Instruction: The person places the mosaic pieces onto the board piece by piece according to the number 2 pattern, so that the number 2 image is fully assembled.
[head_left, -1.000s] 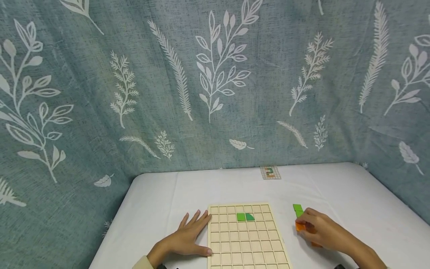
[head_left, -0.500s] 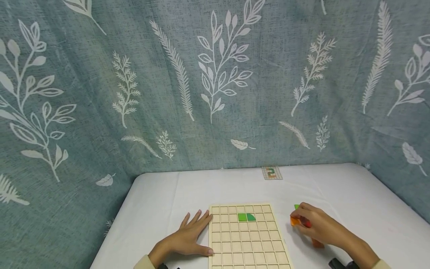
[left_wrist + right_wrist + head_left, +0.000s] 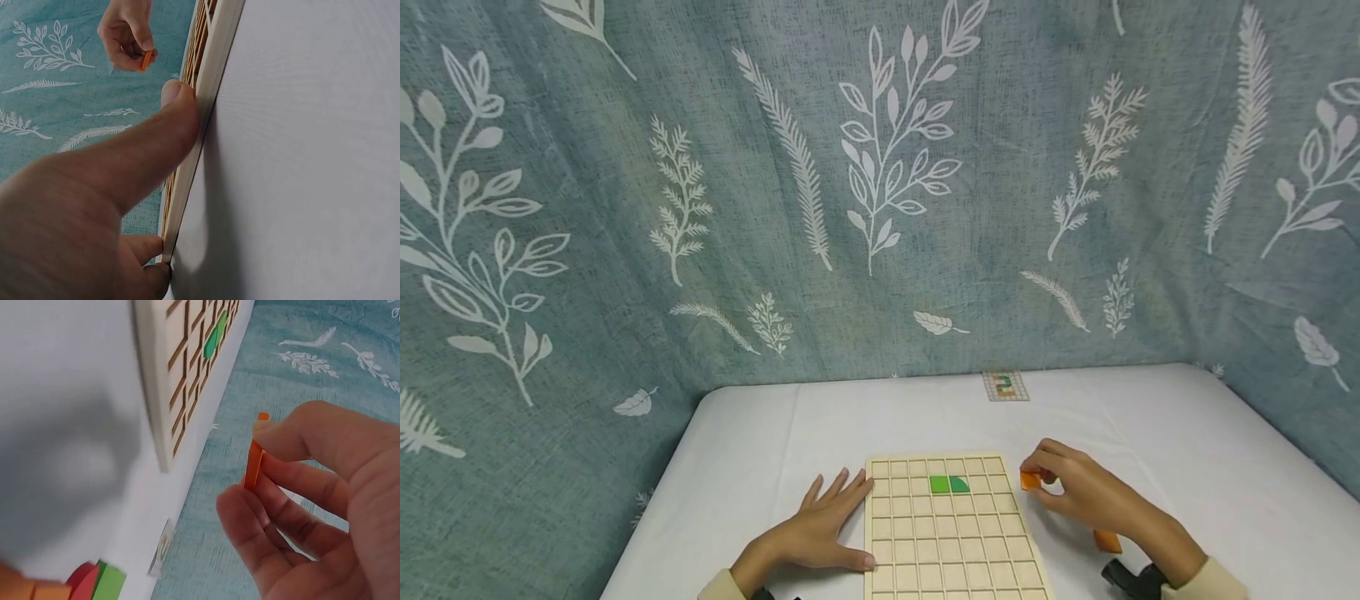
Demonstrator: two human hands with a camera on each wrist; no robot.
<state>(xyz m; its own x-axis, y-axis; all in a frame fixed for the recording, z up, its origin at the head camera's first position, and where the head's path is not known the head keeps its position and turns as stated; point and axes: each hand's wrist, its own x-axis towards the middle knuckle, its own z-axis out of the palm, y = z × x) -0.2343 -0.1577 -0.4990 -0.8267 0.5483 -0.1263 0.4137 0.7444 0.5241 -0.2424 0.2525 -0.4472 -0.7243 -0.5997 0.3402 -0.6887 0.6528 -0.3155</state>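
My right hand (image 3: 1075,485) pinches a flat orange tile (image 3: 1030,481) between thumb and fingers, just off the right edge of a pale wooden grid board (image 3: 958,527). In the right wrist view the orange tile (image 3: 255,453) is seen edge-on in the fingertips. My left hand (image 3: 820,529) lies spread at the board's left side, thumb and fingertips on its rim. The left wrist view shows that thumb (image 3: 156,137) pressing the board's edge. Two pieces sit side by side in the grid's upper part: a green square (image 3: 939,484) and a darker green quarter-round tile (image 3: 958,484).
Another orange tile (image 3: 1107,542) lies on the white table under my right forearm. In the right wrist view, orange, red and green pieces (image 3: 109,581) stand in a row. A small gridded picture card (image 3: 1005,386) lies at the table's back edge, before a leaf-patterned curtain (image 3: 895,208).
My right hand has lifted the orange tile from the row of pieces and moved left and away toward the board. The left hand has stayed in place.
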